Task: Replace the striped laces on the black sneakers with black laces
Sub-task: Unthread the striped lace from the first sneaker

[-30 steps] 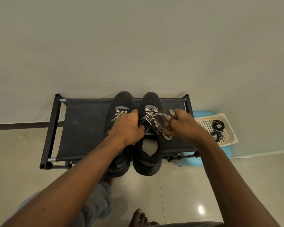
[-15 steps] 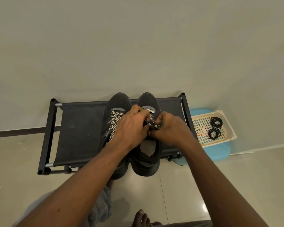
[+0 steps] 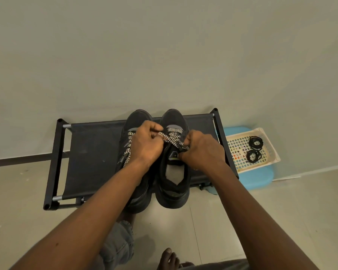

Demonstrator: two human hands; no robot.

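Two bare forearms reach forward from the bottom of the view, above a bare foot (image 3: 168, 258) and a knee in grey jeans (image 3: 117, 244) on the tiled floor (image 3: 242, 221). Just past them stands a low black shoe rack (image 3: 94, 156) with a fabric top. A pair of black sneakers sits side by side on the middle of it, toes toward the far edge and heels hanging over the near edge.

The right sneaker (image 3: 174, 188) is open at the collar and shows its grey insole. The left hand (image 3: 146, 144) lies across the left sneaker (image 3: 138, 117), its fingers curled and pinching a strand of the striped lace (image 3: 173, 134) that crosses the right sneaker's upper eyelets. The right hand (image 3: 203, 151) is clenched at that sneaker's right side, gripping the same lace near its dark tip, beside the tongue. The lace runs slantwise between the two hands. The left sneaker's own striped lacing (image 3: 128, 151) shows beside the left wrist, threaded down its eyelets.

Off the rack's right edge a blue stool (image 3: 258, 178) carries a cream mesh basket (image 3: 236, 147). The black laces (image 3: 256, 142) lie in it as two separate coils, one nearer and one farther, well apart from both hands. A plain pale wall (image 3: 164, 55) rises behind the rack's far edge.
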